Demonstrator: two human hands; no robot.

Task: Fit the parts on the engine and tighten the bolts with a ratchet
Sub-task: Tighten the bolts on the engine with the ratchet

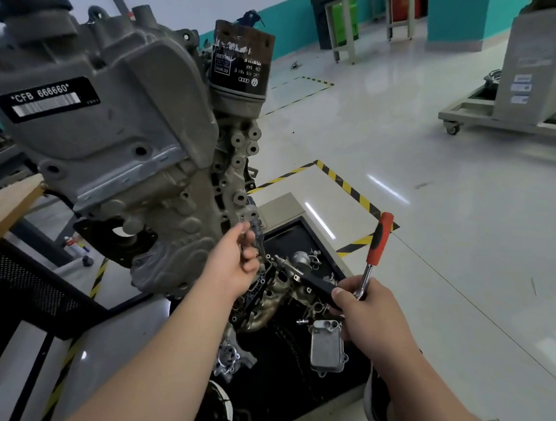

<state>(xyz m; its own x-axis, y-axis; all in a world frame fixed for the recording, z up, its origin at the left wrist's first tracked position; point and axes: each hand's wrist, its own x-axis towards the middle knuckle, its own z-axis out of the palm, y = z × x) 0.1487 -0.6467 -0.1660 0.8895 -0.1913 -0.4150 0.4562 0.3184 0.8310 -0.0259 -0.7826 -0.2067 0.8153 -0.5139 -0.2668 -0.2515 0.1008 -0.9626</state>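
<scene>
A grey engine (pixel 121 142) hangs tilted on a stand, with a black oil filter (pixel 240 61) at its upper right. My left hand (pixel 234 263) is at the engine's lower right edge, fingers curled round a small metal part held against the block. My right hand (pixel 361 310) grips the head end of a ratchet (pixel 378 245), whose red and black handle points up and away; a black bar juts left from under the thumb. Below both hands lies a black tray (pixel 288 240) with several loose engine parts, among them a silver oil cooler (pixel 326 350).
A wooden bench edge (pixel 3 206) and a black mesh panel (pixel 21 285) stand at the left. Yellow-black tape (pixel 346 185) marks the glossy floor. A grey wheeled stand (pixel 532 79) is at the far right, green bins at the back.
</scene>
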